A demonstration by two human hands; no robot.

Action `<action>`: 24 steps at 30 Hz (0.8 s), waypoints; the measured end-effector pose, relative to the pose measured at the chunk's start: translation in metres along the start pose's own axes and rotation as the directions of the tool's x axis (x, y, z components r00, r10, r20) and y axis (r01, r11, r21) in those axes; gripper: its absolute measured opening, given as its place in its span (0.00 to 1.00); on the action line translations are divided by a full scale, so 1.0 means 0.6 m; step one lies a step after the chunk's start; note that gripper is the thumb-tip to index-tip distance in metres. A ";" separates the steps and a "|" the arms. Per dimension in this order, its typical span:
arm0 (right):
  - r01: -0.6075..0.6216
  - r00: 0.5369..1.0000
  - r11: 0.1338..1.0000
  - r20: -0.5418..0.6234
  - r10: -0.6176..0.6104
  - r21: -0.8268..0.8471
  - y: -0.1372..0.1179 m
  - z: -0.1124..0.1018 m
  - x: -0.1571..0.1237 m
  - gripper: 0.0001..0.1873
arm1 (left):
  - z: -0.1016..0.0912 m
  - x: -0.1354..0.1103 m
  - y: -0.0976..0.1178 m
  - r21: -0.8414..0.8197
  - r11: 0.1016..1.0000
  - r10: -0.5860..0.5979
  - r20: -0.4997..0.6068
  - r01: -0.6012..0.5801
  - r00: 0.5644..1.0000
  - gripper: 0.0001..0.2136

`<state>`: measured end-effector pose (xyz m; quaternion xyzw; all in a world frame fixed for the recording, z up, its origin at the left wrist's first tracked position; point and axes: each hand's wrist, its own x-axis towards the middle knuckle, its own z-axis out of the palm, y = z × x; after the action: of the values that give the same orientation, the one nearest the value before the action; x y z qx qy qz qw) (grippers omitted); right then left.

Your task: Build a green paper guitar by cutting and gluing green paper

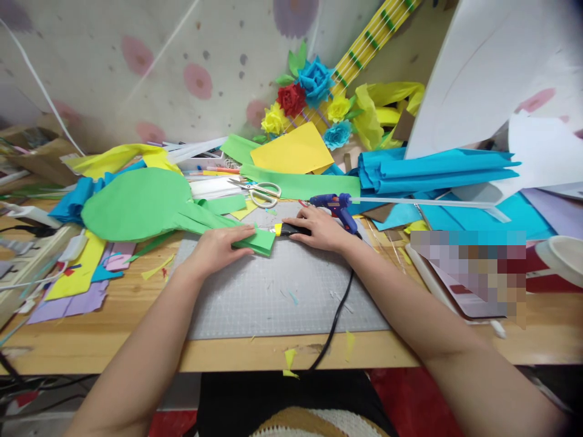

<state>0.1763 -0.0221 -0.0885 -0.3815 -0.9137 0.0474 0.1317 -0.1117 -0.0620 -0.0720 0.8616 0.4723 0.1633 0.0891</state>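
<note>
A large green paper shape [136, 203] with a rounded body and a long narrow neck lies across the left part of the grey cutting mat [282, 291]. My left hand [222, 250] is closed over the neck near its squared end, thumb on the near side and fingers on top. At the mat's far edge my right hand [321, 229] is wrapped over a black-and-yellow utility knife [291, 230]. The knife's yellow end points left, close to the green neck's end. Just beyond my right hand rests a blue glue gun [334, 203] with a long translucent glue stick.
Scissors [262, 193] lie behind the mat among green strips and a yellow sheet [294, 150]. Blue crepe paper [432, 170] and a phone [460, 279] are at the right, with a cup [555, 267]. A power strip [36, 276] sits left. A black cord [337, 321] crosses the mat.
</note>
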 end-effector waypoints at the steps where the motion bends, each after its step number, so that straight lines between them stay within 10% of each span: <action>1: -0.002 1.000 1.000 0.001 0.002 0.003 0.000 0.000 0.000 0.25 | -0.004 -0.002 -0.005 0.013 1.000 -0.023 -0.018 0.023 1.000 0.21; 24: 0.031 1.000 0.999 0.000 -0.031 -0.008 -0.020 -0.001 0.019 0.26 | -0.023 -0.003 -0.020 0.153 0.966 -0.204 -0.039 0.207 0.978 0.15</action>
<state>0.1602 -0.0224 -0.0835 -0.3678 -0.9197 0.0415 0.1311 -0.1271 -0.0571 -0.0631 0.8103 0.5715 0.1256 0.0321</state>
